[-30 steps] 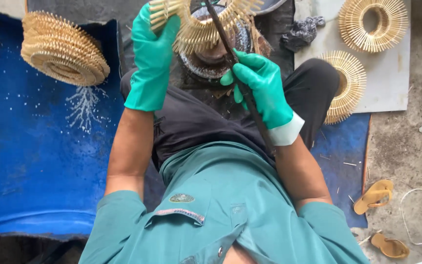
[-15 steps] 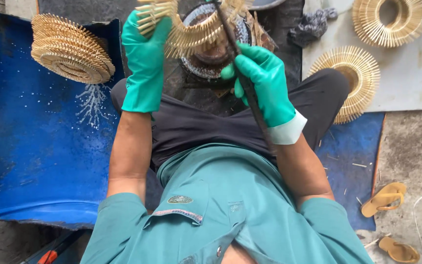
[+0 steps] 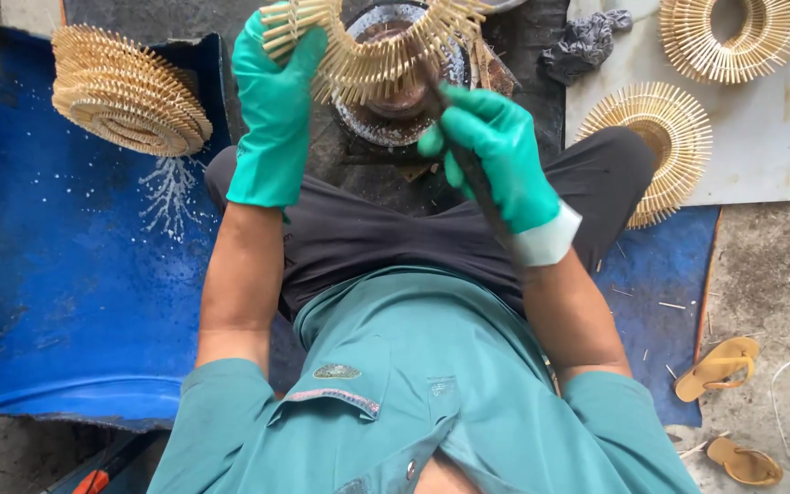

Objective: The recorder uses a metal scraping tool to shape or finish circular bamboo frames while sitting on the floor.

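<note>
the stick ring [image 3: 386, 55] is gripped at its left rim by the left hand [image 3: 276, 110] and held over the round pot [image 3: 395, 101], so that the brush [image 3: 473, 178], clasped in the right hand [image 3: 496, 151], can be worked against it.

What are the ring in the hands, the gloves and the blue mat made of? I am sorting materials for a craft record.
Ring: thin pale sticks, likely bamboo or wood, matt and unpainted.
Gloves on the left hand and right hand: smooth green rubber or nitrile with a slight sheen.
Blue mat: looks like stiff plastic sheet, scuffed and spattered white.
</note>
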